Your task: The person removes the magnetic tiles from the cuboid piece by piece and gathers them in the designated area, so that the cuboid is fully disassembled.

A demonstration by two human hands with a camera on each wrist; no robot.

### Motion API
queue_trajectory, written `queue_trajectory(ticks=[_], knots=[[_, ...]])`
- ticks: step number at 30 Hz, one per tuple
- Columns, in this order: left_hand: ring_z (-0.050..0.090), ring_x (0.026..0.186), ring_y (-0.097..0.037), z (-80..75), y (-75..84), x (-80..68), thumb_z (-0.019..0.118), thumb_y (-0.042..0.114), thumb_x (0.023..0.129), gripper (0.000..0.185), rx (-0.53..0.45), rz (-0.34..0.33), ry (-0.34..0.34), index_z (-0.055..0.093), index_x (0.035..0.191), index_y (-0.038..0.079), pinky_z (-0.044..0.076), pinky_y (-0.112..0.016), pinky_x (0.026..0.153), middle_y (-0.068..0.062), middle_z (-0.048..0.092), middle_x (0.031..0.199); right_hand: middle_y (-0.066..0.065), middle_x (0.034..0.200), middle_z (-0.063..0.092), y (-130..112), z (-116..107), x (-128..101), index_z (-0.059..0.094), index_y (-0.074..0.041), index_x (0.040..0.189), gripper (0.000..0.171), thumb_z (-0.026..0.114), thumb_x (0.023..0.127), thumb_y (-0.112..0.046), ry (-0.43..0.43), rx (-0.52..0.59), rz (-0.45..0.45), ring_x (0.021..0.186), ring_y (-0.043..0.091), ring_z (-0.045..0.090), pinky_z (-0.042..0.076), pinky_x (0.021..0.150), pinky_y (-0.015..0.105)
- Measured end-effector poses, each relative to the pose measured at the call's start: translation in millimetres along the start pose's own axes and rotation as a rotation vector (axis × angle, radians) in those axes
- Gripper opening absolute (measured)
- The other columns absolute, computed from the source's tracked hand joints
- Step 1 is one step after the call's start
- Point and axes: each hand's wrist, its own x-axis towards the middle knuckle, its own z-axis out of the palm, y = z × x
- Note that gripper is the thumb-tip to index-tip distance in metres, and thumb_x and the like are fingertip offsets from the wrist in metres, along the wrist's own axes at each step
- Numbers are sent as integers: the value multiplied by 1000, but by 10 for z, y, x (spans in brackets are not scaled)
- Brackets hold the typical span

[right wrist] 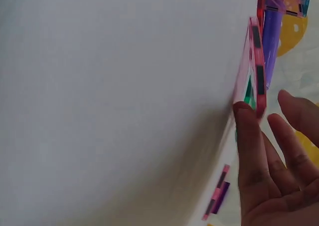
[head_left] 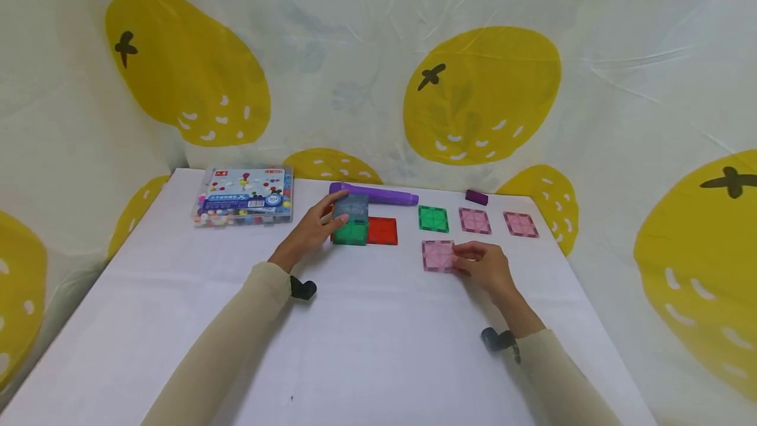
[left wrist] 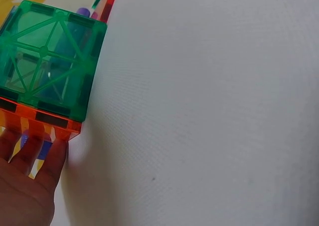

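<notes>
White cloth covers the tabletop (head_left: 367,340), and a pale curtain printed with big yellow fruit shapes hangs close behind it. At ten o'clock on the cloth lies a clear plastic box of small coloured beads (head_left: 244,196), well apart from the work.

Near the middle, the left hand (head_left: 312,231) grips a half-built cube of translucent magnetic tiles (head_left: 351,221). Its fingers curl round the near side, with the thumb up by the grey-blue top panel. The left wrist view shows a green face standing over an orange base edge, the fingers touching that edge. A flat red square tile (head_left: 382,231) lies touching the cube at its three o'clock side, and a long purple tube (head_left: 375,194) lies just behind, at twelve o'clock.

Further right, three loose tiles lie flat in a row: a green square tile (head_left: 434,219), a pink square tile (head_left: 475,220) and a second pink one (head_left: 520,224). A short purple cap (head_left: 476,198) sits beyond them.

The right hand (head_left: 485,267) pinches the edge of a pale pink square tile (head_left: 438,256), at five o'clock from the cube. In the right wrist view that tile stands tipped up off the cloth.

By my reckoning the cube is partly up, several sides standing, while four tiles remain loose and the lifted pink one is not yet joined.
</notes>
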Motion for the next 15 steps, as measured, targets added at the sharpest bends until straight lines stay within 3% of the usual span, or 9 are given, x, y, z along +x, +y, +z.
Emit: queue_trajectory(ticks=[3, 6, 10, 15], knots=[[18, 153, -36, 0, -3, 0, 60, 48, 97, 63, -3, -7, 2, 31, 152, 47, 23, -62, 120, 7, 14, 167, 5, 107, 75, -25, -7, -14, 72, -17, 116, 25, 73, 92, -23, 27, -145, -72, 92, 21, 68, 60, 75, 26], [16, 154, -36, -5, 18, -11, 59, 45, 97, 62, -10, -18, 0, 30, 152, 47, 22, -62, 120, 7, 14, 167, 4, 105, 76, -97, 19, -18, 73, -18, 113, 23, 73, 91, -24, 53, -219, -139, 88, 22, 67, 60, 70, 28], [12, 154, -37, -23, 126, -53, 60, 38, 99, 63, -44, -36, -25, 30, 154, 43, 18, -62, 121, 4, 11, 168, 3, 109, 74, -245, 120, 21, 72, -18, 117, 29, 75, 90, -26, 29, -217, -208, 95, 23, 66, 61, 74, 31], [12, 154, -39, -44, 320, -145, 59, 31, 101, 64, -43, -51, -57, 27, 157, 34, 20, -63, 120, -1, 10, 169, 4, 123, 69, -447, 360, 170, 67, -21, 128, 44, 79, 86, -30, -78, -195, -297, 110, 26, 65, 60, 86, 40]])
